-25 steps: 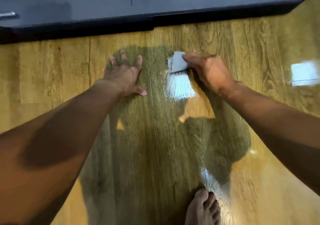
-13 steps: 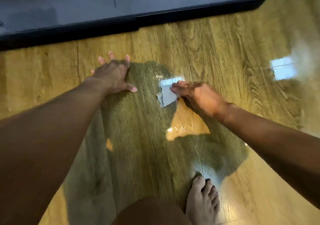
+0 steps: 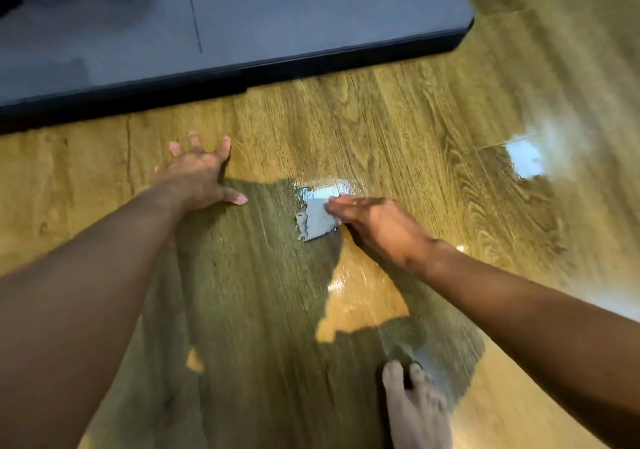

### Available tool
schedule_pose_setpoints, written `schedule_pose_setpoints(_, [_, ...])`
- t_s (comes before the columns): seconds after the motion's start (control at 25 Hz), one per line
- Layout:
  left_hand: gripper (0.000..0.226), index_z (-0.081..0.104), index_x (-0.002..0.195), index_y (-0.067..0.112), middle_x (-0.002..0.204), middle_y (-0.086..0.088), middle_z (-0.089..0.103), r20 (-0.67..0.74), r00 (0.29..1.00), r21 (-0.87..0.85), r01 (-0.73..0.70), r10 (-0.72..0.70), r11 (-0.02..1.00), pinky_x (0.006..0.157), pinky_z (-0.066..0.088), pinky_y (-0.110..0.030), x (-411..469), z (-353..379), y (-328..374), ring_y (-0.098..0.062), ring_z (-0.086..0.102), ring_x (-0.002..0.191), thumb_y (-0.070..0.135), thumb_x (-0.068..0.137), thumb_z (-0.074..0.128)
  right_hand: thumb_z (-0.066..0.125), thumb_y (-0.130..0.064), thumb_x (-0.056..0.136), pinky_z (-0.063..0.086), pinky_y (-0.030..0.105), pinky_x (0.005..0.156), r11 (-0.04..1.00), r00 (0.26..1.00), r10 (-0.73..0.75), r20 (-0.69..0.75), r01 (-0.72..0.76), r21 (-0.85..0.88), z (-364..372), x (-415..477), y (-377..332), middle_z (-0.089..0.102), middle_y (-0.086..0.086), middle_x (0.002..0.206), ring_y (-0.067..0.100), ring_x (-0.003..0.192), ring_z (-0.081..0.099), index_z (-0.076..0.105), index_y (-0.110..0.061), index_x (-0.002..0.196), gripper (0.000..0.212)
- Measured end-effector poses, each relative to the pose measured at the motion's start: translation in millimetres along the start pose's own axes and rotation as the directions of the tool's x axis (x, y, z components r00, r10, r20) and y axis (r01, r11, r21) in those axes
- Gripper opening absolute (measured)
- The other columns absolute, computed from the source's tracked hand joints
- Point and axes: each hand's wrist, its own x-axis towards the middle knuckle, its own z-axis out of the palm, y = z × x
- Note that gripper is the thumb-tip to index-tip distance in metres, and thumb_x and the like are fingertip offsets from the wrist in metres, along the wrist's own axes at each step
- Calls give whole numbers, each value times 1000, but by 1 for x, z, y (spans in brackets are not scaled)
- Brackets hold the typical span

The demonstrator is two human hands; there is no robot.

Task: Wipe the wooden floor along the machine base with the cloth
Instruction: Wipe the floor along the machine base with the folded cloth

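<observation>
Cloth [image 3: 317, 222]: flat on the wooden floor [image 3: 381, 119], apart from the machine base [image 3: 277, 64] edge.
Right hand [image 3: 377, 227]: straight fingers press the cloth.
Left hand [image 3: 197, 178]: spread flat on the floor (holds nothing).
Foot [image 3: 415, 410]: bare, behind the hands.

Warm light, glare patches on glossy floor [image 3: 381, 130], motion blur, broad shadow.

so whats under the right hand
A small pale cloth, pressed flat on the wooden floor by the right hand. Part of it sticks out past the fingertips. How far it runs beneath the palm is covered and cannot be seen.
</observation>
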Motion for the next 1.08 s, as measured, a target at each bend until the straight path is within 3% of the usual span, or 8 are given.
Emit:
schedule_pose_setpoints(0.08, [115,-5,150,39,157,-15,-16,-11,1000,-12,3,-4,1000,107,20,-67,-3,1,2,-46,-6,141,62,68,71,56,4,84,41,36,105,1000,995,18,-100,-18,2,12,-24,-8,52,2,137,19,124,52,55,-19,132,52])
schedule_pose_setpoints(0.2, [113,-5,150,40,157,-14,-16,-33,999,-11,15,-15,1000,108,20,-66,-7,4,0,-44,-7,142,60,69,72,65,8,77,43,34,104,962,952,-254,171,268,-62,18,-55,-10,51,0,139,18,127,49,52,-19,134,65])
schedule_pose_setpoints(0.32, [112,-4,150,40,158,-14,-15,-31,999,-21,11,-11,1000,107,20,-66,-5,3,1,-44,-5,142,60,69,72,42,-40,96,30,14,105,839,809,-501,308,541,-54,-12,-3,32,48,-5,141,12,131,42,50,-33,135,40])
schedule_pose_setpoints(0.4, [113,-4,149,41,158,-14,-15,-37,999,-35,19,-20,999,108,18,-66,-3,4,-1,-43,-8,142,59,69,72,38,-50,95,36,20,104,896,881,-381,282,426,-121,-30,56,58,51,-5,138,9,123,49,49,-38,133,41])
schedule_pose_setpoints(0.56, [115,-8,148,43,157,-12,-18,-27,999,-57,18,-19,998,109,11,-67,1,11,-4,-43,-13,142,60,68,72,37,-7,100,35,25,107,988,996,41,-81,-53,-146,-16,101,51,39,1,147,14,126,49,42,-32,139,47])
schedule_pose_setpoints(0.8, [118,-11,146,45,157,-12,-20,-39,999,-46,24,-25,999,108,12,-68,6,16,-8,-44,-13,141,64,65,72,40,-24,93,44,31,102,848,865,-490,107,502,-168,-24,84,61,42,-8,145,13,122,53,46,-38,133,43])
schedule_pose_setpoints(0.96, [118,-13,145,46,156,-11,-22,-24,1000,-39,18,-19,999,108,12,-68,7,14,-9,-43,-13,141,66,64,70,42,-35,99,54,30,83,973,983,82,-165,-115,-200,-53,171,97,62,-3,124,18,89,67,55,-34,128,32])
schedule_pose_setpoints(1.08, [118,-15,145,45,155,-11,-24,7,998,-10,56,-56,998,108,12,-67,7,11,-5,-41,-14,141,63,66,71,49,-50,94,44,27,51,992,970,86,-226,-104,-69,-32,147,76,66,-11,80,12,67,59,67,-32,103,27])
